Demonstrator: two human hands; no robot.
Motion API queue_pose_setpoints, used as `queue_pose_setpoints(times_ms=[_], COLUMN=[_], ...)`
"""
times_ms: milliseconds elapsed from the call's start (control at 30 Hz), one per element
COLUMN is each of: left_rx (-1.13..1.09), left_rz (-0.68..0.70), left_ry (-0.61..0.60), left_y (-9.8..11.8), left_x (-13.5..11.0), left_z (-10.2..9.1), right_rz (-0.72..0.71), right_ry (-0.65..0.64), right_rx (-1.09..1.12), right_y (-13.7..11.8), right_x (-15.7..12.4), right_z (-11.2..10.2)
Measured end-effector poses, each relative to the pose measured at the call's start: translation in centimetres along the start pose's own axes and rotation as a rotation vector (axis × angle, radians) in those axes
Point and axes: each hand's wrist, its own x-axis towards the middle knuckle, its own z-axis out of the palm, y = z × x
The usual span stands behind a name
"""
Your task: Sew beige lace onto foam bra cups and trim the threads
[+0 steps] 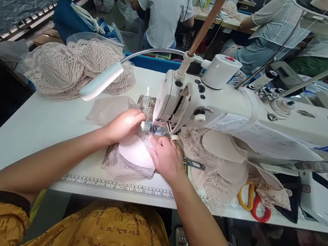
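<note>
A pale bra cup [135,152] with lace and sheer mesh lies under the needle area of a white sewing machine [168,98], lit brightly from above. My left hand [127,124] is closed with its fingertips pinching the cup's upper left edge, close to the presser foot [157,129]. On the right edge of the cup rests my right hand [167,157], fingers bent and pressed together on the lace, thumb toward the white cup. The fabric under both hands is partly hidden. Sheer mesh [106,109] spreads out behind my left wrist.
Lace cups [66,64] are piled at the back left, below a lamp [101,81]. More lace pieces [223,162] lie under the machine arm. Scissors with yellow and red handles [253,203] sit at the right. A ruler tape [115,186] runs along the front edge. People work behind.
</note>
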Motion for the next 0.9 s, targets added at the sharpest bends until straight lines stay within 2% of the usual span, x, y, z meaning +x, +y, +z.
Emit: queue_pose_setpoints(times_ms=[67,100,200,267,400,633,900], left_rx=[0.150,0.201,0.269,0.294,0.275,0.292,0.284], left_rz=[0.117,0.168,0.261,0.292,0.328,0.316,0.342], left_ry=[0.005,-0.036,-0.168,-0.175,-0.188,-0.245,-0.297], left_y=[0.6,0.9,1.6,1.8,1.4,1.0,0.2], left_x=[-0.8,-1.2,-2.2,-2.5,-2.4,-2.1,-1.5], left_z=[-0.4,-0.4,0.5,1.4,2.2,1.3,1.2], right_rz=[0.004,0.006,0.010,0.017,0.031,0.063,0.077], right_ry=[-0.003,-0.003,0.007,0.017,0.012,-0.020,-0.042], right_rx=[-0.008,-0.015,-0.028,-0.019,0.004,-0.012,0.005], right_y=[0.0,0.0,0.1,0.2,0.2,0.2,0.2], right_x=[0.0,0.0,-0.2,-0.3,-0.3,0.0,0.2], right_z=[0.1,0.1,0.3,0.3,0.1,0.1,-0.1])
